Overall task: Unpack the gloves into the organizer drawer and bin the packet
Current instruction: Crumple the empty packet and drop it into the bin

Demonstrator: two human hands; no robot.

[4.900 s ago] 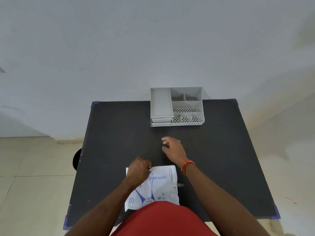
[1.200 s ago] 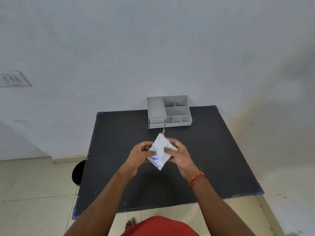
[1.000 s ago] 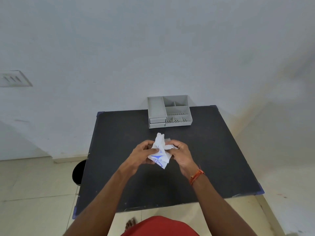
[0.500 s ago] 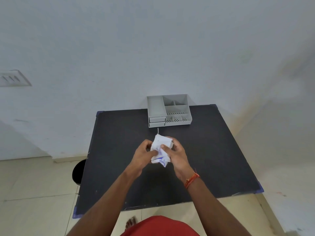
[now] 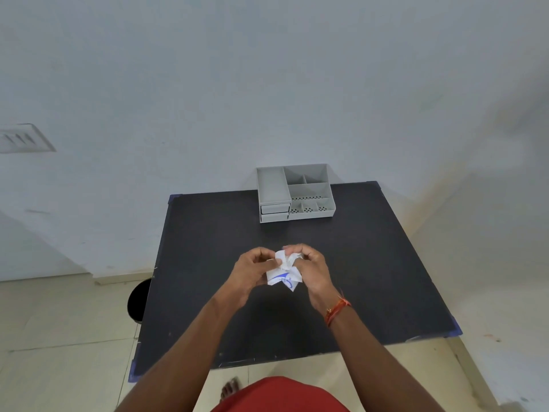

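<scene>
A crumpled white glove packet [image 5: 284,273] with blue print is held above the middle of the black table [image 5: 208,233]. My left hand [image 5: 252,273] grips its left side and my right hand [image 5: 310,270] grips its top and right side, fingers curled over it. The grey organizer [image 5: 295,193] stands at the table's far edge against the wall, with two small drawers [image 5: 274,212] at its front left, both pushed in. No gloves are visible; I cannot tell whether any are inside the packet.
A round black bin [image 5: 139,301] stands on the tiled floor just left of the table, partly hidden by its edge. A white wall rises behind the table. My bare foot [image 5: 230,388] shows below the near edge.
Earlier the packet lay flat at the near edge under my left hand. Since then both hands hold it above the table and have squeezed it into a tighter, smaller wad.
</scene>
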